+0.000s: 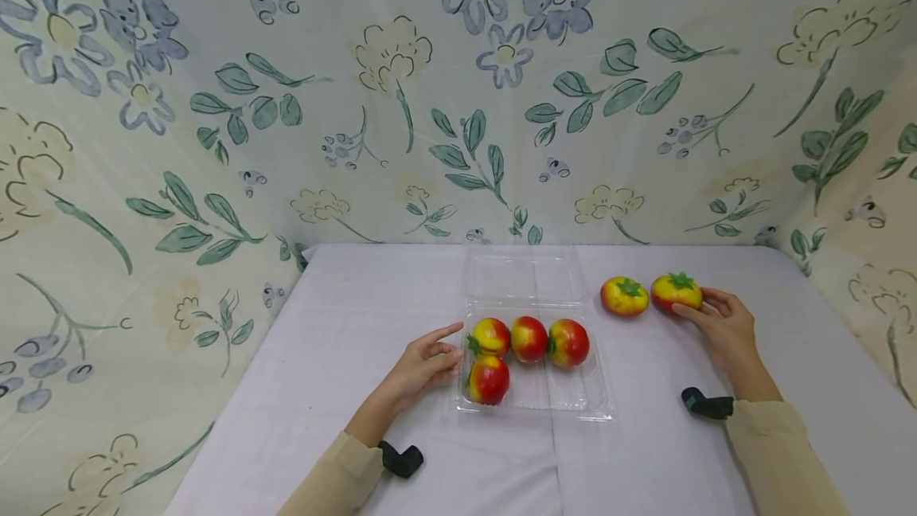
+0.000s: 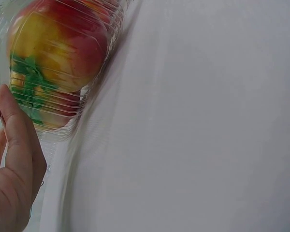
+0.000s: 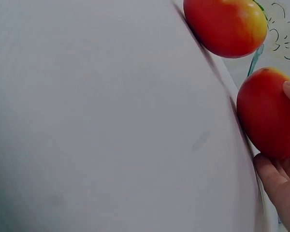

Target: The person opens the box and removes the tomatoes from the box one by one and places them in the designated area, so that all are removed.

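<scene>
At the back right, my right hand (image 1: pixel 727 329) grips a red-and-yellow fruit (image 1: pixel 676 293) with a green leafy top, thumb on its near side and fingers at its right. The right wrist view shows the same fruit (image 3: pixel 268 113) low over the white cloth. A matching fruit (image 1: pixel 624 296) sits just left of it. My left hand (image 1: pixel 421 365) is at the left rim of a clear plastic clamshell box (image 1: pixel 566 396), its fingers loosely extended. Inside the box are several such fruits, among them one at the front left (image 1: pixel 489 379). In the left wrist view a fingertip (image 2: pixel 4 92) meets the box wall.
The box's clear lid (image 1: pixel 523 277) lies folded open behind it. A white cloth (image 1: pixel 344 325) covers the table, and a flowered curtain (image 1: pixel 458 102) stands along the back and sides. Dark wrist mounts (image 1: pixel 705 404) stick out from both sleeves.
</scene>
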The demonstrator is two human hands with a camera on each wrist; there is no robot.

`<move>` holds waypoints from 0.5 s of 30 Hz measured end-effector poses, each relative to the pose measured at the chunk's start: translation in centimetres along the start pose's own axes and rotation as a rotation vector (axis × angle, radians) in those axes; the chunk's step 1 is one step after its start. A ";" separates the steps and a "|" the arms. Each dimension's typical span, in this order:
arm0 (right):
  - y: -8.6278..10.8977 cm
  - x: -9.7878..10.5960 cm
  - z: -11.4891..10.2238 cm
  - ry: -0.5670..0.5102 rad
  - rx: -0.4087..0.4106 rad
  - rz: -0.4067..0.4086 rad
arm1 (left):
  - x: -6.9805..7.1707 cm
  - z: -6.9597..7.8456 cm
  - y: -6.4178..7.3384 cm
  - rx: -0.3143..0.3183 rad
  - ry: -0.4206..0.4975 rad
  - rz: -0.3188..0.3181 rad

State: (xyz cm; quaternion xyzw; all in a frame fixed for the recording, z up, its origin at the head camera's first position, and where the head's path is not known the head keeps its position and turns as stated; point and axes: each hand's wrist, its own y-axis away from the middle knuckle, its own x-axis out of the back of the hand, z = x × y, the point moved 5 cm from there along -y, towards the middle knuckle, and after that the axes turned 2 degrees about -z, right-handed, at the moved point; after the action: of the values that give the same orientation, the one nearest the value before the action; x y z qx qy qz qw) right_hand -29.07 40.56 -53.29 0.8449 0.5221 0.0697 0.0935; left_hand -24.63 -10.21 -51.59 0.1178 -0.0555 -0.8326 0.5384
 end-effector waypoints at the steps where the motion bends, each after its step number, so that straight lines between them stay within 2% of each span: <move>1: 0.0 0.0 0.0 -0.004 0.000 0.001 | 0.0 0.0 0.0 0.002 0.000 0.000; 5: -0.1 -0.1 0.2 -0.034 0.006 -0.005 | 0.1 -0.1 0.0 0.004 0.002 -0.004; 15: -0.3 -0.2 0.2 0.010 0.024 -0.030 | 0.1 -0.1 -0.1 -0.002 0.017 -0.009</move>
State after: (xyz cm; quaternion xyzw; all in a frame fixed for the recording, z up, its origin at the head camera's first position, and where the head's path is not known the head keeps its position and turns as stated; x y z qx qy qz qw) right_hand -29.42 40.50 -53.54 0.8376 0.5360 0.0662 0.0818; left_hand -24.68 -10.24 -51.73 0.1247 -0.0496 -0.8340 0.5352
